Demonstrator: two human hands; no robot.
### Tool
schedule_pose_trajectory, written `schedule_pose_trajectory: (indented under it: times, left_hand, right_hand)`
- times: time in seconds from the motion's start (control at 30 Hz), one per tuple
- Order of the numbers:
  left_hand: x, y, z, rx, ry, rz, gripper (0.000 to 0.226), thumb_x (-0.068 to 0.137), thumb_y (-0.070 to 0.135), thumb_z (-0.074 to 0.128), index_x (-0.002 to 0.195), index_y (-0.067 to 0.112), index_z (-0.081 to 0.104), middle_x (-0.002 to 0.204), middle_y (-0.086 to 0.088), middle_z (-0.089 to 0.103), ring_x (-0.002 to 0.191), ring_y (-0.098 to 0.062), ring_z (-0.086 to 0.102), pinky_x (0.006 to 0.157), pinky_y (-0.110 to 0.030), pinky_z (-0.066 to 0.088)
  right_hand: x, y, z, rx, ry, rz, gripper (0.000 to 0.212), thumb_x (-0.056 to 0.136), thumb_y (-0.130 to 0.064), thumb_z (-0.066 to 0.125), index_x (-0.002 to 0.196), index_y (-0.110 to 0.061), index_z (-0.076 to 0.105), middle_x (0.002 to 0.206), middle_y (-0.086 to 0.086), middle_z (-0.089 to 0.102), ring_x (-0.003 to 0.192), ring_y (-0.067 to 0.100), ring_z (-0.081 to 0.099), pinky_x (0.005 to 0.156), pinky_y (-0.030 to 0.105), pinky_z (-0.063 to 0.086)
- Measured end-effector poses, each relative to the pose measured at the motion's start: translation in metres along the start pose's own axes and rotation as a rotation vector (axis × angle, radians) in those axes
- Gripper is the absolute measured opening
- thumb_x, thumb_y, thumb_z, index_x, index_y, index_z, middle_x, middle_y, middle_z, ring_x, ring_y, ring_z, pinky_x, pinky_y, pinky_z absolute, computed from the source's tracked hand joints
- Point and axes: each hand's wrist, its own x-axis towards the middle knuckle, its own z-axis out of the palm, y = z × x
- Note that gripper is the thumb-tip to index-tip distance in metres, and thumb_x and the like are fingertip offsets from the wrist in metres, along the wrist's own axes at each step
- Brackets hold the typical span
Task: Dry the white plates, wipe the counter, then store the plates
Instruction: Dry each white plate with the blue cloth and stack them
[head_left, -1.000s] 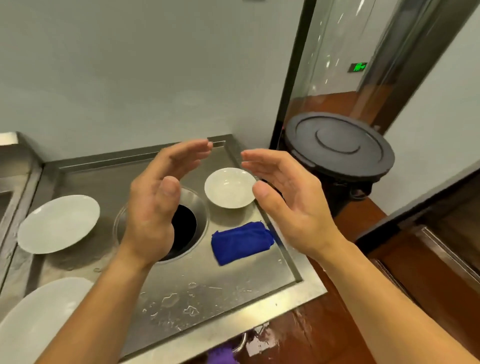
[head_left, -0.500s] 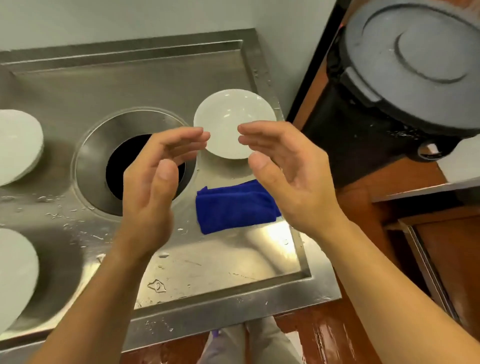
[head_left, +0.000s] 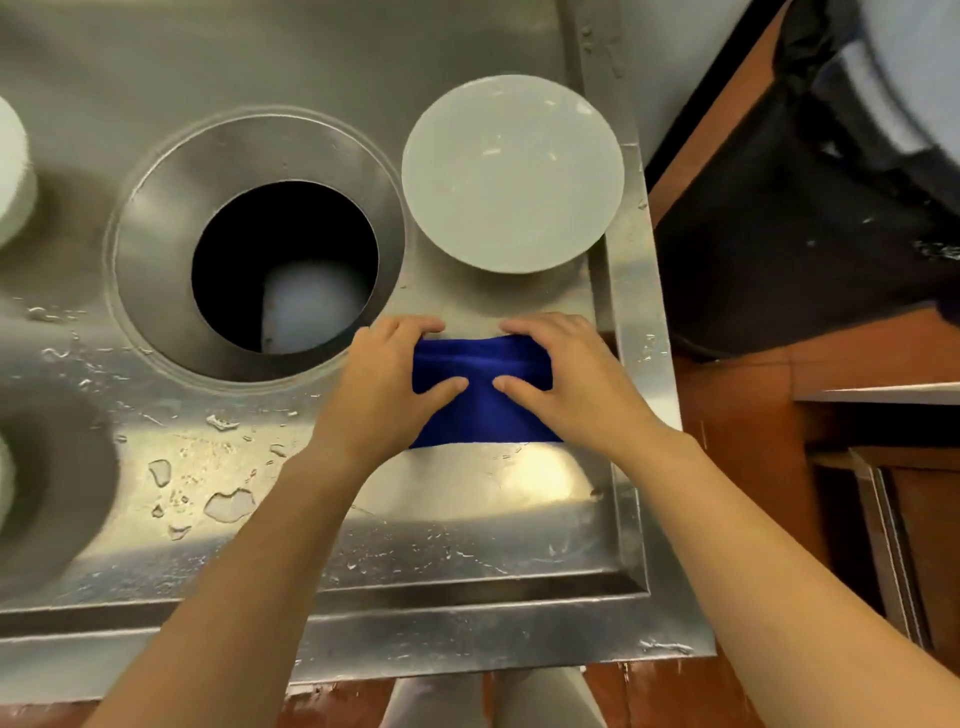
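Both hands — left hand (head_left: 384, 382), right hand (head_left: 569, 379) — palm-down; fingers seemingly pinching the blue cloth (head_left: 480, 384).

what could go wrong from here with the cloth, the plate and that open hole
1. The white plate sits close to the counter's right rim; a careless lift with damp fingers might let it slip off that side.
2. The round hole opens just left of the left hand; the blue cloth could drop in.
3. Water droplets dot the steel, so plates may slide.
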Motion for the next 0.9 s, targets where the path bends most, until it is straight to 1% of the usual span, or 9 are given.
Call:
schedule_pose_trajectory:
  times: [0.1,0.2,0.27,0.33,0.43,0.6,0.73,0.83,0.9]
  left_hand:
    - [0.007,-0.002,0.001,0.019,-0.026,-0.043,0.053,0.087,0.039,0.081,0.134,0.023,0.062,0.125,0.003,0.067,0.118,-0.022,0.054,0.093,-0.026,0.038]
    - [0.012,0.003,-0.001,0.059,-0.074,-0.029,0.027,0.091,0.039,0.077,0.105,0.017,0.07,0.097,-0.002,0.07,0.092,-0.023,0.061,0.075,-0.03,0.042]
    - [0.011,0.009,-0.006,0.061,-0.084,-0.002,0.021,0.093,0.035,0.076,0.1,0.016,0.07,0.094,-0.002,0.068,0.088,-0.021,0.061,0.074,-0.032,0.044]
    - [0.007,0.017,-0.015,-0.019,-0.076,0.02,0.013,0.091,0.028,0.079,0.097,0.024,0.068,0.092,0.005,0.066,0.083,-0.008,0.059,0.074,-0.024,0.044]
    - [-0.004,0.033,-0.038,-0.16,-0.01,0.06,0.032,0.081,0.018,0.088,0.088,0.039,0.064,0.081,0.014,0.057,0.078,0.005,0.056,0.068,-0.006,0.04]
    - [-0.019,0.074,-0.089,-0.308,0.12,0.252,0.042,0.073,0.02,0.094,0.097,0.041,0.067,0.096,0.015,0.065,0.093,-0.005,0.063,0.078,-0.009,0.048]
    - [-0.027,0.104,-0.123,-0.343,0.241,0.394,0.041,0.072,0.025,0.093,0.105,0.031,0.07,0.103,0.02,0.066,0.1,-0.013,0.065,0.085,-0.02,0.054]
    - [-0.025,0.11,-0.127,-0.567,0.262,0.389,0.031,0.079,0.037,0.083,0.107,0.04,0.069,0.104,0.015,0.071,0.097,-0.016,0.071,0.077,-0.022,0.058]
    - [-0.011,0.101,-0.119,-0.79,0.345,0.182,0.019,0.091,0.043,0.069,0.108,0.036,0.07,0.1,0.013,0.075,0.087,-0.003,0.072,0.07,-0.016,0.057]
  right_hand:
    - [0.008,0.001,0.005,-0.088,-0.002,-0.014,0.057,0.087,-0.041,0.074,0.139,-0.023,0.059,0.131,-0.001,0.061,0.122,0.022,0.048,0.108,0.039,0.039]
    - [0.015,-0.004,0.005,-0.163,-0.067,-0.003,0.048,0.091,-0.043,0.069,0.136,-0.028,0.061,0.123,0.0,0.064,0.117,0.025,0.051,0.105,0.043,0.037]
    - [0.017,-0.007,0.001,-0.197,-0.115,-0.016,0.037,0.092,-0.042,0.066,0.126,-0.027,0.066,0.114,0.0,0.066,0.112,0.025,0.054,0.101,0.043,0.039]
    - [0.014,-0.011,-0.01,-0.107,-0.117,-0.035,0.024,0.089,-0.037,0.069,0.11,-0.025,0.07,0.101,-0.001,0.065,0.101,0.021,0.056,0.094,0.043,0.045]
    - [0.002,-0.026,-0.036,0.098,-0.071,-0.05,0.019,0.077,-0.032,0.075,0.093,-0.028,0.066,0.089,-0.007,0.057,0.081,0.013,0.056,0.075,0.038,0.052]
    - [-0.015,-0.062,-0.072,0.202,-0.081,-0.111,0.029,0.079,-0.033,0.071,0.098,-0.029,0.05,0.085,-0.01,0.067,0.071,0.009,0.064,0.063,0.04,0.056]
    - [-0.026,-0.088,-0.096,0.346,-0.08,-0.139,0.048,0.085,-0.042,0.074,0.128,-0.046,0.052,0.11,-0.022,0.071,0.095,0.002,0.068,0.077,0.019,0.057]
    - [-0.03,-0.094,-0.107,0.424,-0.001,-0.117,0.02,0.092,-0.041,0.07,0.111,-0.042,0.064,0.097,-0.024,0.072,0.092,0.0,0.068,0.072,0.017,0.056]
    - [-0.029,-0.087,-0.114,0.49,0.123,-0.061,0.011,0.094,-0.037,0.069,0.103,-0.036,0.064,0.092,-0.021,0.071,0.086,0.003,0.068,0.067,0.016,0.054]
